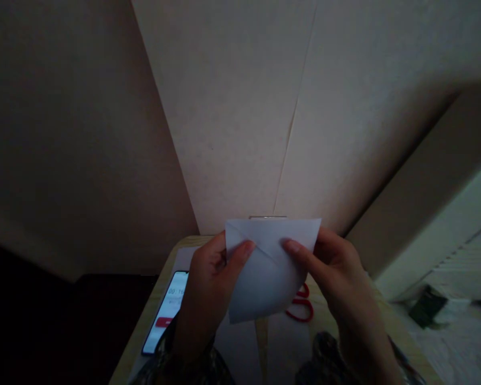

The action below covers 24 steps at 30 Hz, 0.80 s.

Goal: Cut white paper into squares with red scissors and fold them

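A sheet of white paper [260,289] is held up above a small wooden table. It has a diagonal crease near its upper middle and its lower right side curves. My left hand [212,283] grips the left edge, thumb on the front and fingers behind. On the right edge, my right hand [336,272] pinches the sheet the same way. Fingers behind the paper are hidden. Red-handled scissors [301,310] lie on the table behind the sheet, with only the handles showing.
A phone [168,307] with a lit timer screen lies at the left of the wooden table [138,326]. More white paper [288,347] lies on the tabletop. A pale wall [240,133] rises close behind the table. Something dark green [428,306] sits at the far right.
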{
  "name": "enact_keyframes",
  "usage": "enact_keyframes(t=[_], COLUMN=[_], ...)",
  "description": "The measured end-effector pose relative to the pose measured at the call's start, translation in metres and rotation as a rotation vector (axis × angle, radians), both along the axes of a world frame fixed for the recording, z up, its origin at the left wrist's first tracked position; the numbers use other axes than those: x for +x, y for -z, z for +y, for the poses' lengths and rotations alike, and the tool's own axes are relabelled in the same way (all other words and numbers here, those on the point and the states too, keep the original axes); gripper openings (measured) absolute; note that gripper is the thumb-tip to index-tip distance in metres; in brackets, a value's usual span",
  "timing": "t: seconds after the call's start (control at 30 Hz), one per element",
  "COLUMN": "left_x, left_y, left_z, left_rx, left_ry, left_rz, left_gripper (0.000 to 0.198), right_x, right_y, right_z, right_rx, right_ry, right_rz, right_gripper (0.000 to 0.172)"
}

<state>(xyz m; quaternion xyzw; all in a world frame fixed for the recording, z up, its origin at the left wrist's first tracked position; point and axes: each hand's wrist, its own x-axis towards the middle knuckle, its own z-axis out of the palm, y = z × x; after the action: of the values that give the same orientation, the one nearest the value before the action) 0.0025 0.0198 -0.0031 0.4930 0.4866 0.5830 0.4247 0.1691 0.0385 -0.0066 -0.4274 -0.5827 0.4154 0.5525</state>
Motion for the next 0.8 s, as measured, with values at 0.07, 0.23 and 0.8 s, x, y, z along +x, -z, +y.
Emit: enact_keyframes(t=[0.07,0.23,0.8], left_x=[0.0010,0.0014,-0.0016], left_y=[-0.0015,-0.0051,-0.0009], left_z=[-0.0009,-0.0041,-0.0058], left_rx=[-0.004,0.024,0.167], left_ry=[0.019,-0.016,-0.271], left_rz=[-0.004,-0.058,0.185], left_gripper=[0.012,0.004,0.014], right_x=[0.0000,-0.0022,0.0058], right_y=[-0.0007,0.0009,-0.0045], right_z=[0.0000,-0.0017,-0.0086], right_rx=[0.004,0.012,0.251], right_ry=[0.001,0.005,0.174], right_rz=[0.003,-0.014,-0.031], right_gripper=[0.009,0.007,0.015])
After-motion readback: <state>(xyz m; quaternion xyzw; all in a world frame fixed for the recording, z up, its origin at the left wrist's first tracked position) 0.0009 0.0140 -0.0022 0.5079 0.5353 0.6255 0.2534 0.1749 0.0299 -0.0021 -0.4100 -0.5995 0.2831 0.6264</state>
